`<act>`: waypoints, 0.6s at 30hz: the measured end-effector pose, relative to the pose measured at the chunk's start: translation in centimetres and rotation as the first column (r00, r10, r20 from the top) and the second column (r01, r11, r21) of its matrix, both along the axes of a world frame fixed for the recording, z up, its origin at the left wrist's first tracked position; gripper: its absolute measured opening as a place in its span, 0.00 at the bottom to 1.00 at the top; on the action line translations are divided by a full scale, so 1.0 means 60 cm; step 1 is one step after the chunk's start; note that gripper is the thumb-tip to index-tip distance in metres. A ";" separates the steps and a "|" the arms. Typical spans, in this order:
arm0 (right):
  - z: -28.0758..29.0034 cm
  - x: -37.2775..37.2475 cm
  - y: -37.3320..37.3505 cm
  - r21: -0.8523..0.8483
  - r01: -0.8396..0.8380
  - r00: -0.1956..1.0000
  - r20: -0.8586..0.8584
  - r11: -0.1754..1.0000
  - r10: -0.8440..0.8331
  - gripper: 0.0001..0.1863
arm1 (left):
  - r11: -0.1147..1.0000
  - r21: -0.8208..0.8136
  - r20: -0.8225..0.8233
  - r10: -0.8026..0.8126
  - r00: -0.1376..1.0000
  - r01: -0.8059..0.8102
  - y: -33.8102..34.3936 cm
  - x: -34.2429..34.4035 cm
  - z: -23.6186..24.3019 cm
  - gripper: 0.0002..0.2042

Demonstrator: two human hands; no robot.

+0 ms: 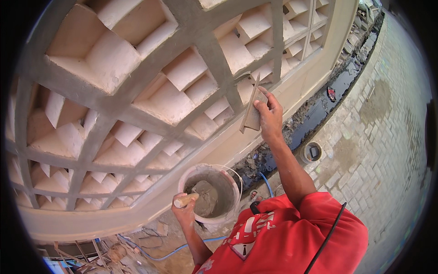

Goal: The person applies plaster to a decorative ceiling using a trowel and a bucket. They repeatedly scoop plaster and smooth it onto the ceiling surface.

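My left hand (184,213) is closed round the wooden handle of a trowel (186,200) at the left rim of a bucket (233,205). The trowel's far end reaches into the bucket, where grey wet mortar (207,208) coats it. Raised in front of the wall, my right hand (270,112) grips a plastering float (253,112). The float's flat plate is seen nearly edge-on, close to the grey joints of the block wall (119,102). Whether it touches the wall I cannot tell.
Pale hollow blocks with grey mortar bands fill the wall. A ditch (299,130) with dark water and rubble runs along its foot. Beyond it lie brick paving (365,169) and a small pail (312,152). A blue hose (178,250) and scrap wood (82,255) lie near the bucket.
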State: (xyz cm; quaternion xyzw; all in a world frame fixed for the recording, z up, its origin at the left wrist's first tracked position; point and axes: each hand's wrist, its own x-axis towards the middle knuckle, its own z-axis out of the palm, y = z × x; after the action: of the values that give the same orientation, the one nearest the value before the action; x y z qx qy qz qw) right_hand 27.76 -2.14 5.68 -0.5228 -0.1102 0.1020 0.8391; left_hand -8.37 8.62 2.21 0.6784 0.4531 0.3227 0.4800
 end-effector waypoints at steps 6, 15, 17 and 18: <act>0.007 0.063 0.022 -0.120 -0.001 0.998 0.070 0.993 0.009 0.27 | 1.000 -0.007 0.011 -0.027 1.000 0.027 -0.002 0.001 -0.002 0.14; 0.018 -0.081 0.054 -0.198 -0.251 0.937 0.195 0.948 0.289 0.26 | 1.000 -0.005 -0.014 -0.025 1.000 0.025 -0.005 -0.003 0.004 0.14; 0.015 -0.061 0.023 -0.162 -0.277 0.950 0.102 0.947 0.295 0.25 | 1.000 0.001 -0.013 -0.016 1.000 0.016 -0.010 -0.009 0.004 0.14; 0.016 -0.043 0.011 -0.109 -0.239 0.967 0.064 0.965 0.247 0.25 | 1.000 -0.007 -0.004 -0.003 1.000 0.003 -0.012 -0.012 0.005 0.14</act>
State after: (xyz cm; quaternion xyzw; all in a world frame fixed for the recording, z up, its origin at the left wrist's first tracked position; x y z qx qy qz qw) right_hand 25.16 -1.49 6.63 -0.5502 -0.2006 0.1893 0.7881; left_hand -9.12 7.88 2.48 0.6781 0.4543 0.3191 0.4817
